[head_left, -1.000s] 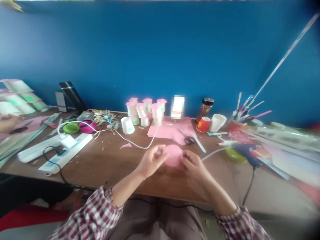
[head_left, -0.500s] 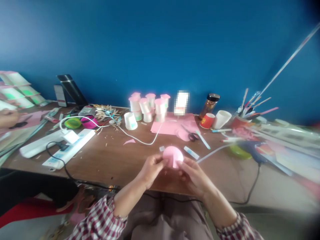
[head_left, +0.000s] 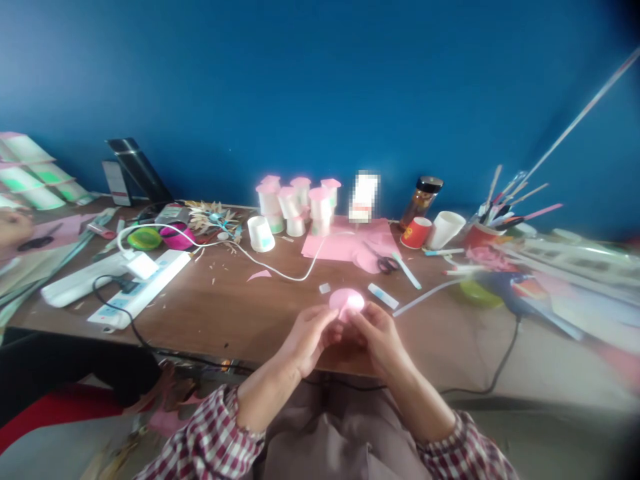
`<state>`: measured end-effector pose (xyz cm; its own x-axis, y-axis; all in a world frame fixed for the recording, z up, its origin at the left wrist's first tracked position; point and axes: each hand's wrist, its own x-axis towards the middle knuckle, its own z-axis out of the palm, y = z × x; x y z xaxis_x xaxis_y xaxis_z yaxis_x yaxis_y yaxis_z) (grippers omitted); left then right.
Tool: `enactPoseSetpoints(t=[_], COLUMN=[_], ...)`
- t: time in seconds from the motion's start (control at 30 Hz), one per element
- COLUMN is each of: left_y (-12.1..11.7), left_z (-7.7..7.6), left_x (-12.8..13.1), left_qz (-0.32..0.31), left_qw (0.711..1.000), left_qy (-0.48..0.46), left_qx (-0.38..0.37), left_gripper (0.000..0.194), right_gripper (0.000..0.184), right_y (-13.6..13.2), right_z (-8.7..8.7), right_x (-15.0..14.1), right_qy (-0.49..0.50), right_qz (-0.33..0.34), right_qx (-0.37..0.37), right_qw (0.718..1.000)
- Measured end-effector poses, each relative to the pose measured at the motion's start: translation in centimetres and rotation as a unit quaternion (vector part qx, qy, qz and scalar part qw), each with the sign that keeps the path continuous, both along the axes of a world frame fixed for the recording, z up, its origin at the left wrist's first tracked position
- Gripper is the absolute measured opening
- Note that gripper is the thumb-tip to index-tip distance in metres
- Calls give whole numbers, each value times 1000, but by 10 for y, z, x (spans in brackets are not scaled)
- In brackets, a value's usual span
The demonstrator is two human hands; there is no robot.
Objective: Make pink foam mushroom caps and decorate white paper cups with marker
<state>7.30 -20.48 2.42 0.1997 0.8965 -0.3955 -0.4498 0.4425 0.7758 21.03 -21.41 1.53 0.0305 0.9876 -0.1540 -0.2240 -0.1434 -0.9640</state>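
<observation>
Left hand (head_left: 314,331) and right hand (head_left: 376,330) pinch a pink round paper piece (head_left: 346,303) between them, at twelve o'clock of both wrists.

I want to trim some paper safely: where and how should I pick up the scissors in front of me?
Take the dark handle loops from the near side: they lie toward you, the blades pointing away over the pink paper. Coming slightly from the left should clear the slim pale stick on their right.

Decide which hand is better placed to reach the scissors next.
Probably the right hand: the scissors lie ahead of it, while the left hand sits farther away. Both hands hold the pink disc.
</observation>
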Motion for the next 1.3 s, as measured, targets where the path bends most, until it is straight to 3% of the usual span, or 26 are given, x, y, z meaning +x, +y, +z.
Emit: enactPoseSetpoints(t=[0.2, 0.77, 0.9, 1.07, 1.13, 1.2, 1.3], left_y=[4, 7, 9, 16, 18, 19, 19], left_z=[0, -3, -4, -6, -7, -10, -15], left_x=[-1, 3, 1, -6, -10, -13, -19], left_qz=[-29, 12, 45, 28, 26, 27, 18], left_qw=[999, 1000, 998, 997, 993, 985, 968], left_qy=[16, -6, -3, 69, 115, 158, 221], left_qx=[15, -13, -34, 1, 31, 65, 115], left_gripper=[23, 18, 18, 21, 27, 33, 37], right_gripper=[30, 29, 28, 31, 32, 32, 27], right_y=[4, 8, 12, 24, 28, 30, 30], right_z=[-1, -3, -2, -6, -7, -7, -3], right_x=[2, 7, 10, 19, 25, 31, 43], right_qy=[-1, -22, -63, -147, -229, -337, -530], right_qz=[16, 53, 44, 28, -1, -37, -74], right_qx=[23, 6, 25, 64, 106, 142, 189], right_qw=[1000, 998, 997, 987, 968, 930, 823])
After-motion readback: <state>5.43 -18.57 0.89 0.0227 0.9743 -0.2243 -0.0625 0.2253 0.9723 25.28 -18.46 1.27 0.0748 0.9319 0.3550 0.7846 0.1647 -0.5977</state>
